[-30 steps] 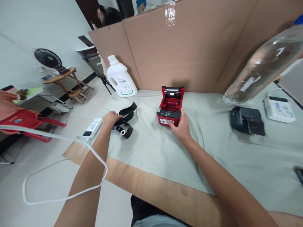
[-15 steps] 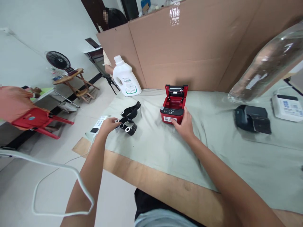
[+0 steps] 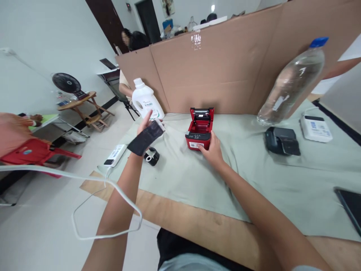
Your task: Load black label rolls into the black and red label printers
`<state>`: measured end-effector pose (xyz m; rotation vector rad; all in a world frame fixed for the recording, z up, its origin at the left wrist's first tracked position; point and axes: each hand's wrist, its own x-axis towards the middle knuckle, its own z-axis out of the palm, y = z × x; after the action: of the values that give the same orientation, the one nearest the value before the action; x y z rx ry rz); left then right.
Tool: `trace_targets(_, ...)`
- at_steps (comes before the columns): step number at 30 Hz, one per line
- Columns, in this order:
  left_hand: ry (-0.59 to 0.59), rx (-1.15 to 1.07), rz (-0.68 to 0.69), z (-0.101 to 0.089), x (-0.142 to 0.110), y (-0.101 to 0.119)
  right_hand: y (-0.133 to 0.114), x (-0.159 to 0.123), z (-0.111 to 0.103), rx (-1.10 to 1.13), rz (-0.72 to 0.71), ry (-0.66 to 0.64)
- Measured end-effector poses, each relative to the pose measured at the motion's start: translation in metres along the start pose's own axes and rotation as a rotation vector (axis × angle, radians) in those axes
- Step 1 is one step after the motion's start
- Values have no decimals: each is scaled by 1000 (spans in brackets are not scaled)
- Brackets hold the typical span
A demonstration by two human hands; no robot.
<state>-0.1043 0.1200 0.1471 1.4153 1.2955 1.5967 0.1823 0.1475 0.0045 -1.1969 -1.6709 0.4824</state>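
My left hand is raised over the left part of the table, holding a black ribbon roll. A length of dark ribbon hangs down across the palm and wrist; it hides some of the fingers. Below it, another black ribbon roll with a white core lies on the cloth. A small red label printer with a black front panel stands in the middle, lid up and its inside showing. My right hand grips the printer's front right corner, thumb against the white label on its front.
A white jug stands at the back left before a cardboard partition. To the right are a large clear bottle, a black device, a white box-like device and a dark tablet. A white power strip lies at the left edge; a white cable loops in front.
My left hand has lifted a black ribbon roll off the cloth and up to the right. The right hand stays on the printer. The camera view has shifted.
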Motion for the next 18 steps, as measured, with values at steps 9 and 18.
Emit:
trace_targets(9,-566,516,273,108,32,1,11,1,7,-37,-50,10)
trace_targets(18,-815,850,404,160,74,-35,20,2,11,-71,-94,19)
